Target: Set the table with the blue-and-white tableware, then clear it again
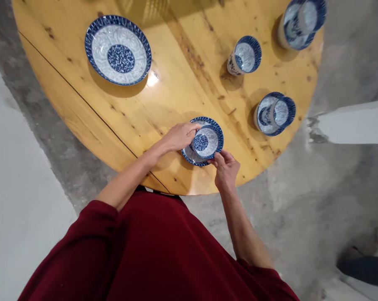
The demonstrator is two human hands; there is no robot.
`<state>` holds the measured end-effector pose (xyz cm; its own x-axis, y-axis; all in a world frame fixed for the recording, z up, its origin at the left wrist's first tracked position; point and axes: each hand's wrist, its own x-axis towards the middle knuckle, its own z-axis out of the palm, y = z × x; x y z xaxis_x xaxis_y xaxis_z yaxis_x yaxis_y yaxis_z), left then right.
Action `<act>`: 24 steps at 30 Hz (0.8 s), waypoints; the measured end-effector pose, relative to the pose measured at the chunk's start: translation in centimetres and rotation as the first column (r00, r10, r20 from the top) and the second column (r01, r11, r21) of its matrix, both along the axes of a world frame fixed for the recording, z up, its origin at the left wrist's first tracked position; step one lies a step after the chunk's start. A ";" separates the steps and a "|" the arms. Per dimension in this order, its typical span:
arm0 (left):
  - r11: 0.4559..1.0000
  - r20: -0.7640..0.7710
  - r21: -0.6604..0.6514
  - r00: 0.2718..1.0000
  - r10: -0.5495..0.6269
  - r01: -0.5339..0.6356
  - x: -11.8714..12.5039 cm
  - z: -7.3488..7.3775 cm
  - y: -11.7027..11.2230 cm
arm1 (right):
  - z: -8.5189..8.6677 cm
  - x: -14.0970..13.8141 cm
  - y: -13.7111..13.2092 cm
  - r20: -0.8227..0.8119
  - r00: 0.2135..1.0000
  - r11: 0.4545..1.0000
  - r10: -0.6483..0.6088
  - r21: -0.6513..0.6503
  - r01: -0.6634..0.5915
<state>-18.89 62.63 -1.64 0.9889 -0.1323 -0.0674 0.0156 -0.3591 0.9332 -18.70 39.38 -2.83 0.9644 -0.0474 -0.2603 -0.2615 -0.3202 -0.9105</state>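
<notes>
A small blue-and-white bowl [207, 141] rests in a matching saucer [189, 155] near the front edge of a round wooden table [182, 96]. My left hand [179, 136] grips the left side of the bowl and saucer, fingers curled over the rim. My right hand [226, 167] pinches the near right edge of the saucer from the front. Both forearms reach up from my dark red top.
A large patterned plate [117, 49] lies at the back left. A cup [244, 55] stands at the back middle, a bowl-and-saucer set [275, 113] at the right, another [300, 21] at the far right corner. Grey concrete floor surrounds the table.
</notes>
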 end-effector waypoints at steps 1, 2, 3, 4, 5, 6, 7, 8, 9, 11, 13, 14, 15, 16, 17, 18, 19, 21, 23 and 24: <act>1.000 -0.002 0.000 1.000 0.004 -0.004 0.0 0.0 0.0 | 0.0 0.0 0.0 0.000 1.000 1.000 -0.004 0.007 0.004; 1.000 -0.006 0.003 1.000 0.009 -0.009 0.0 -0.1 0.0 | -0.1 0.0 0.1 0.002 1.000 1.000 -0.013 0.013 0.013; 1.000 -0.009 0.008 1.000 0.019 -0.019 -0.1 -0.2 0.1 | 0.0 -0.1 0.1 0.002 1.000 1.000 -0.026 0.017 0.026; 0.999 -0.012 0.013 0.999 0.034 -0.034 -0.3 -0.3 0.2 | 0.0 -0.1 0.2 -0.002 0.999 0.999 -0.040 0.021 0.040; 0.998 -0.015 0.020 0.998 0.053 -0.053 -0.6 -0.4 0.4 | 0.1 -0.2 0.2 -0.012 0.998 0.998 -0.054 0.025 0.055; 0.997 -0.015 0.024 0.997 0.078 -0.078 -1.0 -0.4 0.7 | 0.3 -0.4 0.2 -0.027 0.997 0.997 -0.067 0.031 0.068; 0.994 -0.013 0.024 0.994 0.106 -0.106 -1.5 -0.5 1.1 | 0.6 -0.6 0.1 -0.043 0.996 0.996 -0.079 0.039 0.080; 0.991 -0.017 0.030 0.991 0.129 -0.129 -2.1 -0.6 1.6 | 0.8 -0.8 0.1 -0.055 0.994 0.994 -0.092 0.047 0.095; 0.987 -0.017 0.025 0.987 0.159 -0.159 -2.8 -0.6 2.1 | 1.1 -1.1 -0.1 -0.058 0.993 0.992 -0.106 0.056 0.110; 0.979 -0.023 0.021 0.979 0.202 -0.202 -4.5 -0.5 3.2 | 1.7 -2.1 -0.4 -0.043 0.989 0.988 -0.143 0.058 0.145; 0.974 -0.046 0.015 0.973 0.227 -0.226 -6.2 -0.2 3.8 | 2.2 -3.6 -1.0 -0.023 0.982 0.981 -0.190 0.045 0.191; 0.974 -0.058 0.009 0.972 0.227 -0.227 -7.0 0.0 4.0 | 2.2 -4.6 -1.4 -0.020 0.976 0.975 -0.219 0.037 0.219; 0.975 -0.067 0.002 0.973 0.220 -0.220 -7.8 0.2 4.1 | 2.2 -5.7 -1.7 -0.026 0.968 0.968 -0.250 0.029 0.251; 0.978 -0.070 -0.003 0.975 0.210 -0.210 -8.4 0.4 4.0 | 2.0 -6.9 -2.1 -0.039 0.959 0.959 -0.281 0.024 0.282; 0.980 -0.069 -0.006 0.978 0.196 -0.197 -9.0 0.5 3.8 | 1.7 -8.3 -2.4 -0.060 0.949 0.951 -0.308 0.019 0.310; 0.983 -0.065 -0.007 0.981 0.184 -0.185 -9.4 0.5 3.6 | 1.3 -9.7 -2.7 -0.086 0.940 0.943 -0.330 0.015 0.332; 0.985 -0.062 -0.008 0.983 0.171 -0.172 -9.8 0.5 3.4 | 0.8 -11.2 -2.9 -0.113 0.931 0.937 -0.347 0.011 0.350; 0.988 -0.059 -0.011 0.986 0.155 -0.156 -10.4 0.2 2.8 | -0.3 -14.1 -3.2 -0.169 0.914 0.927 -0.369 0.005 0.375; 0.990 -0.063 -0.004 0.988 0.140 -0.141 -11.3 -0.1 2.3 | -1.4 -16.8 -3.3 -0.227 0.897 0.921 -0.380 0.003 0.390; 0.991 -0.067 0.002 0.988 0.137 -0.137 -11.8 -0.3 2.1 | -1.9 -17.9 -3.4 -0.256 0.890 0.920 -0.379 0.005 0.393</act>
